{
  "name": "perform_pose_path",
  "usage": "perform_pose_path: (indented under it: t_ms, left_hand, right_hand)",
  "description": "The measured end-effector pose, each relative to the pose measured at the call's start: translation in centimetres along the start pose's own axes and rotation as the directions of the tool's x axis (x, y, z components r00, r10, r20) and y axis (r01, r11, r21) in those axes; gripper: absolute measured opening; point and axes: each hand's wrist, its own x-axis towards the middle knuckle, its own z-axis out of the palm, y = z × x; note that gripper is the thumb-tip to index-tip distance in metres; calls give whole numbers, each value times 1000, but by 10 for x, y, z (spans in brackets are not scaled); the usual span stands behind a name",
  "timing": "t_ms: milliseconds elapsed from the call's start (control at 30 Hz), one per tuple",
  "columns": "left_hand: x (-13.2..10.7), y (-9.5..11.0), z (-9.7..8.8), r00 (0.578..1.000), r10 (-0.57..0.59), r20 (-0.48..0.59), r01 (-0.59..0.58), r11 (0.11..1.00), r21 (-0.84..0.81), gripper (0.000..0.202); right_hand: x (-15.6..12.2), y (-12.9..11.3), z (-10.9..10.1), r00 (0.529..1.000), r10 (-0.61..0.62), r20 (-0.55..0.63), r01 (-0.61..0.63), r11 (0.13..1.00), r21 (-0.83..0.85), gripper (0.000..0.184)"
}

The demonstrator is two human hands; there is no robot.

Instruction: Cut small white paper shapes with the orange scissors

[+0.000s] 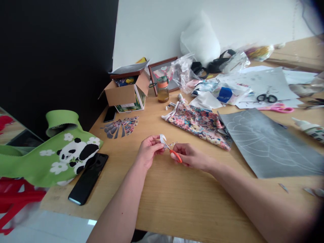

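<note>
Over the middle of the wooden table, my left hand (pixel 149 150) pinches a small curved pale piece (pixel 163 139), paper or fabric, between thumb and fingers. My right hand (pixel 188 155) grips a pair of orange-handled scissors (pixel 178 156), whose blades point left and meet the pale piece. Tiny scraps (pixel 173 144) lie just behind the hands. A folded floral cloth (pixel 199 125) rests beyond my right hand. Back left of my left hand, cut floral and grey pieces (pixel 121 127) are laid out in a fan.
A grey sheet with white curved lines (pixel 268 141) lies at right, near pink scissors (pixel 279 107) and black-handled scissors (pixel 267 98). At left are a phone (pixel 88 179) and a green panda cloth (pixel 76 153). An open carton (pixel 124 92) and a jar (pixel 163 90) stand behind.
</note>
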Motion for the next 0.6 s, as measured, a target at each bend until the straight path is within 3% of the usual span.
perform_pose_path:
  t_ms: [600]
  left_hand:
    - [1, -1, 0, 1000, -6, -23, 6, 1000, -11, 44]
  right_hand:
    - [0, -4, 2, 1000, -5, -15, 6, 1000, 17, 53]
